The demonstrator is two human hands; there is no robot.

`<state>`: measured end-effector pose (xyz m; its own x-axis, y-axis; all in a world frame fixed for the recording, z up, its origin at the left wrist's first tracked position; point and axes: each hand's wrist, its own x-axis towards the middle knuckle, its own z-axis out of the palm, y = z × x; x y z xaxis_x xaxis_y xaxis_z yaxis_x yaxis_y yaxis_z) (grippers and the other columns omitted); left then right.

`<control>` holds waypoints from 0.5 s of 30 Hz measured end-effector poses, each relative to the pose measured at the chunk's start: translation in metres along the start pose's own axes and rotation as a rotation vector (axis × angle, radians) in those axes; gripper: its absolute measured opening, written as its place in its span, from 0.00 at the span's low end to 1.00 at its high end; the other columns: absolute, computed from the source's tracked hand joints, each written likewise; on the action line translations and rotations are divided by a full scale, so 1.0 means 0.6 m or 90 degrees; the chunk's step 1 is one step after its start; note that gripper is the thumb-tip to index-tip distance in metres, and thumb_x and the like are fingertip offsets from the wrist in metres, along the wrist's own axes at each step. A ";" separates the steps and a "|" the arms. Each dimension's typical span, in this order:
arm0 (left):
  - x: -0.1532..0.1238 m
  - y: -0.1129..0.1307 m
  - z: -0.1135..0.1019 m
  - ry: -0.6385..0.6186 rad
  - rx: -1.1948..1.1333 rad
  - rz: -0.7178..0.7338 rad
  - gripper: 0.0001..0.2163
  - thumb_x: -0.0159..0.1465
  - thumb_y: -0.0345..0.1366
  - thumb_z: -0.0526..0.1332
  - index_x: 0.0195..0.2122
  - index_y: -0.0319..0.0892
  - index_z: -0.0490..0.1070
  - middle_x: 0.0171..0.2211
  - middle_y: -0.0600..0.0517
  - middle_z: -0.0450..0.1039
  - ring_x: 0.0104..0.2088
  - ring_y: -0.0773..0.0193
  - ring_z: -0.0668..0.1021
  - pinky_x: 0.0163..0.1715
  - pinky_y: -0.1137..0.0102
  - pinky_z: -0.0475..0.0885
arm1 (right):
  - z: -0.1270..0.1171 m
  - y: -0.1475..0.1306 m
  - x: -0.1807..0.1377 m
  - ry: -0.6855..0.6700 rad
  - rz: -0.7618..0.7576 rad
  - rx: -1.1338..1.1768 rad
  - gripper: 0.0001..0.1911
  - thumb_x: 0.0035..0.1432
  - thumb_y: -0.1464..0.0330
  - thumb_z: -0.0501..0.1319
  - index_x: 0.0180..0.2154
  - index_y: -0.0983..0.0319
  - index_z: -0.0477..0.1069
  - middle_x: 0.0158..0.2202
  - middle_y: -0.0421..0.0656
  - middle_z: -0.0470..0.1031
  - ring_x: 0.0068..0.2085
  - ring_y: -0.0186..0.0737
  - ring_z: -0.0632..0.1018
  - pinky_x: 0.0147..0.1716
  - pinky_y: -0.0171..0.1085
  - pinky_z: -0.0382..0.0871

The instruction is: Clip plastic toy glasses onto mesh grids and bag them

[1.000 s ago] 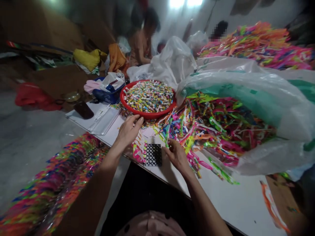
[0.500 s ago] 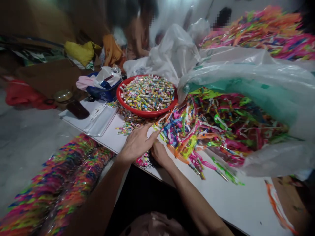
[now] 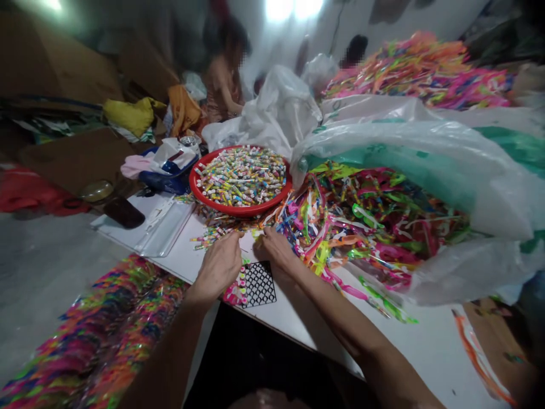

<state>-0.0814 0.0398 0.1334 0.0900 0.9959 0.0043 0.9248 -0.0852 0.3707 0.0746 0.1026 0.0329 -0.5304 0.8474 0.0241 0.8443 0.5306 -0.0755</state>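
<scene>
My left hand [image 3: 219,262] is over the white table, its fingers pinched together; whatever they hold is too small to make out. My right hand [image 3: 276,249] is a short way to its right, fingers curled at the edge of the colourful pile, their contents hidden. Just below them lies a black plate with rows of round holes [image 3: 260,286]. Along its left edge sit small pink and green pieces [image 3: 237,287]. Beyond the hands stands a red basin [image 3: 238,211] full of small printed tubes [image 3: 242,176], with more tubes [image 3: 208,234] loose before it.
A big plastic bag [image 3: 481,170] on the right spills bright plastic strips [image 3: 323,238] onto the table [image 3: 383,346]. Clear plastic sleeves [image 3: 166,227], a dark jar [image 3: 124,212] and a blue basket [image 3: 170,182] stand left. Bundled colourful pieces [image 3: 97,324] lie below. A person [image 3: 223,79] sits beyond.
My hands have moved apart, the left one now pinched. The black holed plate, mostly covered before, now shows between my forearms. The whole view has shifted slightly.
</scene>
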 end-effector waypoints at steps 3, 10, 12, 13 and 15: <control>-0.005 0.000 -0.003 0.007 -0.007 -0.035 0.20 0.65 0.28 0.45 0.54 0.34 0.67 0.52 0.42 0.71 0.53 0.56 0.73 0.54 0.62 0.66 | 0.015 -0.009 -0.074 0.002 -0.139 -0.027 0.10 0.63 0.74 0.51 0.39 0.64 0.71 0.41 0.48 0.70 0.43 0.41 0.71 0.41 0.37 0.66; -0.004 0.014 0.002 0.033 0.011 -0.027 0.20 0.64 0.28 0.46 0.54 0.34 0.67 0.51 0.41 0.73 0.52 0.54 0.74 0.53 0.61 0.66 | 0.034 -0.036 -0.149 -0.037 0.135 0.019 0.18 0.62 0.78 0.48 0.51 0.65 0.66 0.39 0.52 0.73 0.39 0.44 0.75 0.34 0.38 0.68; -0.002 0.008 -0.002 0.052 -0.029 -0.035 0.19 0.65 0.33 0.48 0.54 0.34 0.67 0.51 0.41 0.72 0.52 0.55 0.73 0.54 0.62 0.66 | 0.038 -0.045 -0.142 -0.043 0.228 0.048 0.21 0.61 0.79 0.47 0.55 0.65 0.62 0.38 0.54 0.74 0.37 0.45 0.76 0.31 0.37 0.67; -0.002 0.003 -0.006 0.068 -0.051 -0.044 0.19 0.66 0.35 0.49 0.54 0.34 0.67 0.52 0.42 0.72 0.53 0.56 0.73 0.55 0.62 0.65 | 0.039 -0.046 -0.141 -0.038 0.253 0.079 0.22 0.60 0.78 0.48 0.56 0.65 0.61 0.39 0.54 0.74 0.37 0.45 0.77 0.31 0.37 0.67; -0.004 -0.009 -0.012 0.097 -0.082 -0.052 0.20 0.66 0.39 0.51 0.54 0.34 0.66 0.53 0.42 0.70 0.54 0.56 0.72 0.56 0.63 0.64 | 0.037 -0.041 -0.144 -0.004 0.278 0.176 0.23 0.59 0.75 0.52 0.57 0.65 0.59 0.38 0.53 0.75 0.36 0.45 0.77 0.31 0.37 0.67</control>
<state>-0.0893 0.0380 0.1378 -0.0495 0.9931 0.1067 0.8711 -0.0093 0.4909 0.0979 0.0159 0.0105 -0.1347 0.9881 -0.0747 0.9355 0.1020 -0.3383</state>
